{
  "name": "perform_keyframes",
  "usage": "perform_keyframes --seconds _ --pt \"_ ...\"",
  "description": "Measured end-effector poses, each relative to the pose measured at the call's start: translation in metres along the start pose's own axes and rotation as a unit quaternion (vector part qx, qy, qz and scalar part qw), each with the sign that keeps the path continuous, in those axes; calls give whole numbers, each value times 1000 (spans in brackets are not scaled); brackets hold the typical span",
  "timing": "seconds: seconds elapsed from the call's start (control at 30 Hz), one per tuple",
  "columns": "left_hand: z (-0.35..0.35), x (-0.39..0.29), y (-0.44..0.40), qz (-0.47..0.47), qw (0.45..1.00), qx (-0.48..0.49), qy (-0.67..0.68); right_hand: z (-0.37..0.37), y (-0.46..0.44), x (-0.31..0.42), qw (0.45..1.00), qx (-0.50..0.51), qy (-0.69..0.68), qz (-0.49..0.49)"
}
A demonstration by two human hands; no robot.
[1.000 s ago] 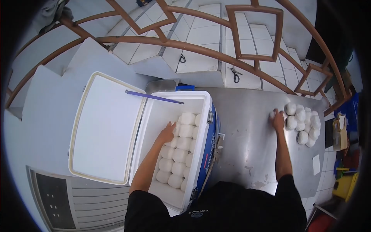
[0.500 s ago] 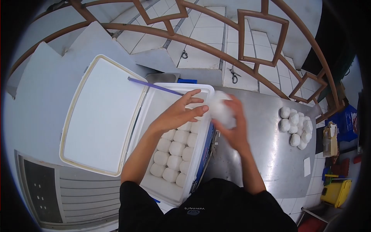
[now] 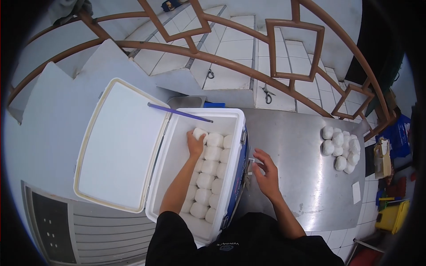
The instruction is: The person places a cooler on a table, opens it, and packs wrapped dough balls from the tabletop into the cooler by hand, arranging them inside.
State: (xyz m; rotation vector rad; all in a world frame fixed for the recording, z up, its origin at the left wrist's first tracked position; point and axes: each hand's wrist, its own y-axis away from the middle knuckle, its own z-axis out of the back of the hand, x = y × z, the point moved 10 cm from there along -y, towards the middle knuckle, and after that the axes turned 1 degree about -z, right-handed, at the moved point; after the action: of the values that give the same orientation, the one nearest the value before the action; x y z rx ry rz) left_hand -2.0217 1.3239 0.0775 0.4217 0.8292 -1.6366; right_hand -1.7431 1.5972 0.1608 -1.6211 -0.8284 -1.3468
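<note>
Inside the open cooler [image 3: 241,116], my left hand [image 3: 195,144] is wrapped round a white dough ball [image 3: 200,134] at the upper left end of the rows. Several more white balls [image 3: 205,181] lie packed beside and below it. My right hand [image 3: 267,174] is empty, its fingers apart, over the metal table [image 3: 288,133] just right of the cooler. A cluster of white balls [image 3: 338,139] sits at the table's far right.
The cooler's raised lid [image 3: 120,146] leans left, with a purple strap [image 3: 179,112] across to the cooler. Brown railing [image 3: 230,62] curves behind. Scissors [image 3: 267,95] lie on white tiles. A white card [image 3: 356,193] is on the table, and a yellow bin [image 3: 392,217] stands right.
Both hands came together above the cooler's edge with a white ball. Now my left hand is down inside the cooler on a ball, and my right hand has let go and moved slightly lower.
</note>
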Motion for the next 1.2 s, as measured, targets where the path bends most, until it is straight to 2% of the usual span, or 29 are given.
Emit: perform_keyframes --seconds 0.07,0.17,0.27,0.37,0.47,0.57,0.67,0.77,0.83,0.87,0.9,0.93,0.97,1.03,1.1,1.13,1.17,1.2 --pt "-8 12 2 -1 1000 -15 24 22 13 -24 999 -22 -2 -47" --pt "-18 39 -13 3 998 53 43 49 20 -61 993 -58 -5 -107" --pt "-23 39 -15 5 996 85 30 63 20 -78 988 -74 20 -132" --pt "-24 24 -6 41 992 105 -64 70 12 -73 987 -68 41 -141" --pt "-19 -12 2 -53 966 109 -230 76 11 -64 988 -72 52 -123" --pt "-13 -57 1 -154 888 87 -424 90 14 -67 988 -82 61 -117" --pt "-18 -41 18 -143 926 118 -329 106 24 -82 984 -90 61 -139" --pt "-22 -38 29 -194 900 87 -382 113 36 -109 983 -99 29 -151" --pt "-31 -18 23 -217 908 42 -355 131 38 -127 982 -107 4 -157" --pt "-40 1 19 -183 936 94 -287 145 34 -126 982 -100 56 -149" --pt "-44 7 21 -179 941 142 -248 161 24 -124 979 -99 108 -144" --pt "-50 12 20 -189 928 177 -269 184 12 -119 971 -126 158 -128" --pt "-51 10 31 -257 910 173 -275 211 1 -117 961 -148 206 -114" --pt "-51 -2 44 -186 920 207 -276 273 -24 -137 921 -206 326 -61" --pt "-60 -3 47 -232 893 240 -300 332 -41 -175 795 -278 530 -100" --pt "-61 9 45 -244 882 250 -316 354 -46 -179 724 -281 617 -130" --pt "-76 30 46 -326 794 279 -431 373 -52 -188 696 -260 650 -159" --pt "-75 14 56 -337 738 324 -487 402 -57 -233 686 -237 663 -182"
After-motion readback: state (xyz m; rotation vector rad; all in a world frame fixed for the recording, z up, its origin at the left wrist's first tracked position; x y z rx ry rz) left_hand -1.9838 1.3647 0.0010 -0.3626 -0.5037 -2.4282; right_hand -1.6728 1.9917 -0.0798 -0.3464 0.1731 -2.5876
